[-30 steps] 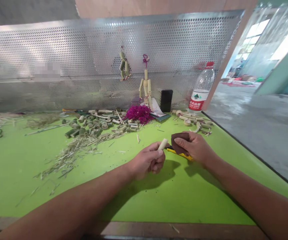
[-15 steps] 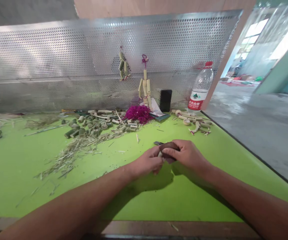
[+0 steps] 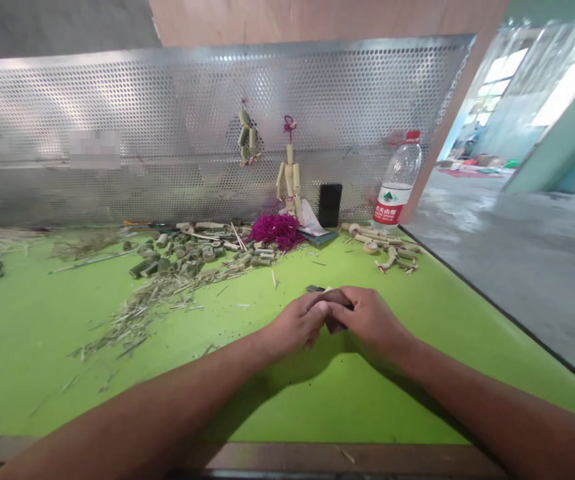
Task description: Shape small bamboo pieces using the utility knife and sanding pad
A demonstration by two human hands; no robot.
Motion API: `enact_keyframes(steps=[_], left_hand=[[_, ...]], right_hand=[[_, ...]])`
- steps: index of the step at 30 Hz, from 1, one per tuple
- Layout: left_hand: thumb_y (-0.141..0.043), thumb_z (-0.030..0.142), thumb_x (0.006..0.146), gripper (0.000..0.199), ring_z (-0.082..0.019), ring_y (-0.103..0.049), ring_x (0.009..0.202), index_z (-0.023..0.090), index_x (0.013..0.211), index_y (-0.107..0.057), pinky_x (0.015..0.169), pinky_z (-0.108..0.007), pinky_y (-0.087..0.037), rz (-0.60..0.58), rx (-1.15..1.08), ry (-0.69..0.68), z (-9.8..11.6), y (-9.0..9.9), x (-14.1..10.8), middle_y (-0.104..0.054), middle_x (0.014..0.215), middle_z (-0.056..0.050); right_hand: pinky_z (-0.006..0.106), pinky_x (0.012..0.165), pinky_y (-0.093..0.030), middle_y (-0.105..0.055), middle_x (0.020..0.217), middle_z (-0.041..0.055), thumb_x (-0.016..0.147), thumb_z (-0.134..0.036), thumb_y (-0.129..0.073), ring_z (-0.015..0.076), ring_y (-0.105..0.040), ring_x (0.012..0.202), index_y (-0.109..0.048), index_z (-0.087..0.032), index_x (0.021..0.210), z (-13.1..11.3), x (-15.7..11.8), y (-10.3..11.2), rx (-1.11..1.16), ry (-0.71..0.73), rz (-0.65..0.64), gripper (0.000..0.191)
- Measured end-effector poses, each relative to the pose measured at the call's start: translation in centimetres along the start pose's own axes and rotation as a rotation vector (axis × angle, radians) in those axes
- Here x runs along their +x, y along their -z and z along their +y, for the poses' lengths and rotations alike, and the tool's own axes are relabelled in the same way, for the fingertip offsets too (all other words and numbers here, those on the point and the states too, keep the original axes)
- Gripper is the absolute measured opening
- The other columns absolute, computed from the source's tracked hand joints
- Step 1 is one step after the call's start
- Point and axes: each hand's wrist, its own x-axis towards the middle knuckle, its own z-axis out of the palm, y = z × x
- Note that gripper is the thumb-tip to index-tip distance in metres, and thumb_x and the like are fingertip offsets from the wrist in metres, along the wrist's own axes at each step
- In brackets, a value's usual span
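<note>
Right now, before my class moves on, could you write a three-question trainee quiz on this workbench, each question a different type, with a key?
1. True or false: in this view, the clear plastic bottle with a red cap stands right of the upright, flat black rectangular device.

2. Where is the tangled magenta string heap? A: inside the bottle. B: on the smooth, bright green tabletop. C: between the hands.

3. Fill in: between the left hand and right hand shows a thin sheet coloured ____.

Key: 1 true; 2 B; 3 dark brown.
</note>
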Motion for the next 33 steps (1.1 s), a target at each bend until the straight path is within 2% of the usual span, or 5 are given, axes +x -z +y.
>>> enact_keyframes(steps=[6, 10, 15, 22, 33], left_hand=[[-0.048, 0.056, 0.092, 0.043, -0.006, -0.036, 0.045, 0.015, 0.104, -0.051, 0.041, -0.020, -0.036, -0.026, 0.001, 0.028, 0.1, 0.2, -0.1, -0.036, 0.060, 0.007], [-0.050, 0.055, 0.091, 0.042, -0.006, -0.037, 0.046, 0.015, 0.103, -0.055, 0.041, -0.020, -0.034, -0.011, -0.004, 0.028, -0.1, 0.0, -0.3, -0.040, 0.062, 0.005], [-0.054, 0.054, 0.090, 0.040, -0.006, -0.039, 0.048, 0.016, 0.103, -0.053, 0.045, -0.021, -0.040, -0.041, -0.023, 0.040, -0.6, -0.4, -0.3, -0.040, 0.063, 0.006], [-0.056, 0.047, 0.091, 0.031, -0.007, -0.043, 0.048, 0.017, 0.095, -0.053, 0.052, -0.025, -0.048, -0.027, -0.044, 0.070, -0.8, 0.1, 0.2, -0.041, 0.060, 0.006], [-0.049, 0.042, 0.095, 0.025, -0.008, -0.041, 0.047, 0.017, 0.098, -0.048, 0.045, -0.024, -0.042, -0.002, 0.083, 0.102, -1.0, 0.0, 0.1, -0.040, 0.063, 0.006]], right_hand=[[0.027, 0.055, -0.045, -0.072, 0.072, 0.0061, 0.080, -0.050, -0.067, 0.0184, -0.063, 0.064, -0.074, -0.016, 0.085, 0.0, 0.2, 0.5, -0.120, 0.008, 0.189, 0.036], [0.029, 0.056, -0.046, -0.072, 0.072, 0.0060, 0.079, -0.051, -0.067, 0.0195, -0.063, 0.065, -0.074, -0.017, 0.085, 0.2, 0.5, 1.2, -0.129, 0.015, 0.176, 0.036], [0.032, 0.065, -0.051, -0.073, 0.083, 0.0061, 0.074, -0.053, -0.071, 0.0205, -0.065, 0.072, -0.073, -0.018, 0.092, 0.8, 1.5, 3.2, 0.130, 0.005, 0.408, 0.040], [0.028, 0.056, -0.048, -0.071, 0.073, 0.0052, 0.078, -0.048, -0.070, 0.0177, -0.062, 0.064, -0.075, -0.015, 0.085, -0.1, 0.2, 0.8, 0.064, 0.002, 0.043, 0.034], [0.030, 0.059, -0.048, -0.073, 0.078, 0.0064, 0.081, -0.048, -0.064, 0.0199, -0.063, 0.068, -0.076, -0.016, 0.091, 0.2, 0.3, 0.8, -0.049, 0.029, 0.093, 0.036]])
